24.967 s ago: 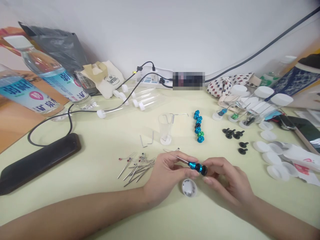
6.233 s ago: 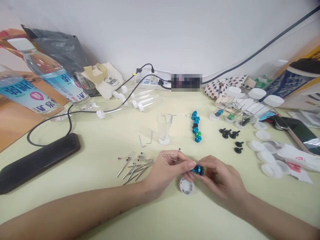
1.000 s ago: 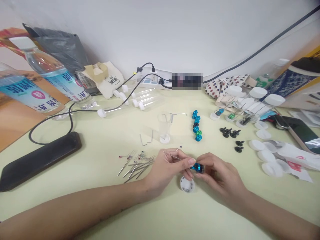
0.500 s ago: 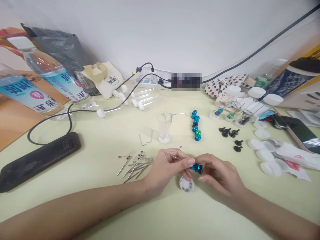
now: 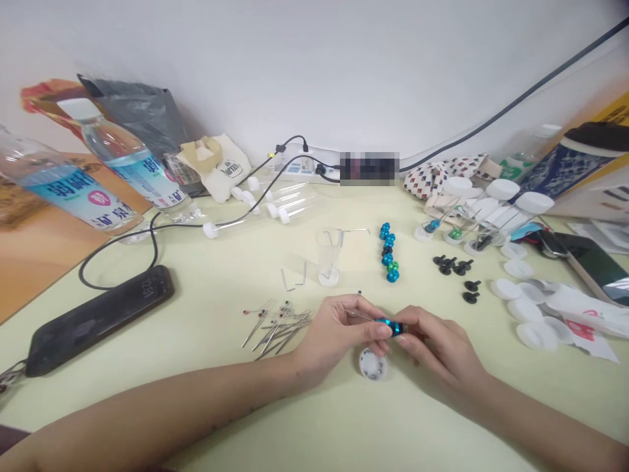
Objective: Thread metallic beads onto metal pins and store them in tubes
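Note:
My left hand is closed around a small shiny blue metal part, pinched between thumb and fingers. A thin bent wire rod with a dark ball at its tip runs back from this part over the left fingers. My right hand pinches the dark end of the same part between thumb and forefinger. Just below the hands sits a round white cap with several little metal balls in it. Thin metal rods, some with coloured ball tips, lie in a loose pile left of my left hand.
Beyond the hands stand a clear tube and L-shaped hex keys. Blue, black and green parts form a row; black mushroom-shaped pieces and white lids lie right. A power bank and water bottles stand left.
My right fingers have come in from beside the blue metal part and closed on its dark end. My left hand keeps its hold. The whole view has shifted slightly.

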### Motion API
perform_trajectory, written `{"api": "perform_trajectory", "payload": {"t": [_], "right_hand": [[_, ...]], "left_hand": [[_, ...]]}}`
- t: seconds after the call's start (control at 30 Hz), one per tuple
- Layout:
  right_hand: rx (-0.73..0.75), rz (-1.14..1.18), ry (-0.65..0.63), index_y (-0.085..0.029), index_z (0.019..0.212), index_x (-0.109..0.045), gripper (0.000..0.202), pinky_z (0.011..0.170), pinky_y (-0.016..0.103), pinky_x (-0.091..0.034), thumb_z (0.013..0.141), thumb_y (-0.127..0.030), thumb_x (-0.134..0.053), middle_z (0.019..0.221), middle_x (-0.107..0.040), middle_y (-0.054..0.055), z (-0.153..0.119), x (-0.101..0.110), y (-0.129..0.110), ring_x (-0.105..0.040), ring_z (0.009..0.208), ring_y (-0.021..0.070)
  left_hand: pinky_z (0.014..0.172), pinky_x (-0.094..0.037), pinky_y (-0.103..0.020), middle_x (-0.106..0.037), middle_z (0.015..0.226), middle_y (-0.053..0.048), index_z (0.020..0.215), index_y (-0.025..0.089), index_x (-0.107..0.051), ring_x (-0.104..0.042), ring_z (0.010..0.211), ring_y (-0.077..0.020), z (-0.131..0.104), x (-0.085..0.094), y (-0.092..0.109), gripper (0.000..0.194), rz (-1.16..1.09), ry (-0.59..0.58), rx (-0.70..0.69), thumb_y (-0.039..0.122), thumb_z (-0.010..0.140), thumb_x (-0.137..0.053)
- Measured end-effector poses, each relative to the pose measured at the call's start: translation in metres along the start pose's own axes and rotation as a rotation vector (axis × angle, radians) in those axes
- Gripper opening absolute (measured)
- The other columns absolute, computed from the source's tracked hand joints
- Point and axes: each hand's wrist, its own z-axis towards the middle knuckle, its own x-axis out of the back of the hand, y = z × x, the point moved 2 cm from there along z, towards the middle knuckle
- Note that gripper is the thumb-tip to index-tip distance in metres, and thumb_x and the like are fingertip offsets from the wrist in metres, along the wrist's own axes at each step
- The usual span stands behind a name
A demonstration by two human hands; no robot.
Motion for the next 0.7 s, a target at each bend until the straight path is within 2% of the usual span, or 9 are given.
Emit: {"api": "perform_trajectory", "payload": {"t": [0.1, 0.33, 0.43, 0.53, 0.7], "right_hand": [[-0.029, 0.027, -0.024, -0.021, 0.096, -0.054, 0.013, 0.046, 0.019, -0.039, 0.096, -0.029, -0.044, 0.062, -0.057, -0.004, -0.0003, -0.0011, 0.0004, -0.05, 0.046, 0.0076], [-0.07, 0.029, -0.021, -0.019, 0.096, -0.054, 0.018, 0.044, 0.02, -0.035, 0.095, -0.035, -0.045, 0.055, -0.052, -0.005, -0.0017, -0.0055, 0.0041, -0.045, 0.044, 0.0085], [-0.15, 0.047, -0.051, -0.019, 0.088, -0.054, 0.026, 0.047, 0.021, -0.036, 0.096, -0.039, -0.041, 0.056, -0.051, -0.004, -0.0004, -0.0048, 0.0037, -0.047, 0.047, 0.0093], [-0.152, 0.078, -0.09, -0.018, 0.083, -0.054, 0.034, 0.052, 0.022, -0.039, 0.098, -0.043, -0.035, 0.059, -0.052, -0.003, 0.0016, -0.0036, 0.0011, -0.049, 0.05, 0.01], [-0.183, 0.148, -0.101, -0.018, 0.086, -0.054, 0.032, 0.049, 0.021, -0.036, 0.096, -0.045, -0.039, 0.057, -0.05, -0.005, 0.0027, -0.0054, 0.0024, -0.047, 0.048, 0.0098]], "left_hand": [[0.059, -0.052, -0.022, -0.07, 0.066, -0.004, 0.081, 0.012, -0.065, -0.066, 0.057, -0.012, 0.0, 0.0006, -0.0007, 0.025, 0.022, -0.016, 0.011, 0.027, 0.068, -0.079], [0.06, -0.051, -0.022, -0.07, 0.069, -0.004, 0.078, 0.012, -0.063, -0.064, 0.057, -0.0107, -0.0021, -0.0009, 0.0016, 0.022, 0.06, 0.007, -0.064, 0.029, 0.071, -0.076], [0.06, -0.052, -0.023, -0.069, 0.068, -0.003, 0.076, 0.012, -0.063, -0.064, 0.058, -0.0115, -0.0018, -0.0015, 0.0017, 0.024, 0.067, 0.023, -0.084, 0.031, 0.07, -0.077], [0.06, -0.052, -0.024, -0.068, 0.065, -0.002, 0.076, 0.012, -0.062, -0.063, 0.058, -0.012, -0.0013, -0.0018, 0.001, 0.027, 0.069, 0.025, -0.096, 0.032, 0.069, -0.078], [0.059, -0.051, -0.024, -0.067, 0.063, -0.002, 0.073, 0.012, -0.06, -0.062, 0.057, -0.0118, -0.0012, -0.0018, 0.0008, 0.029, 0.049, 0.026, -0.126, 0.033, 0.066, -0.08]]}}
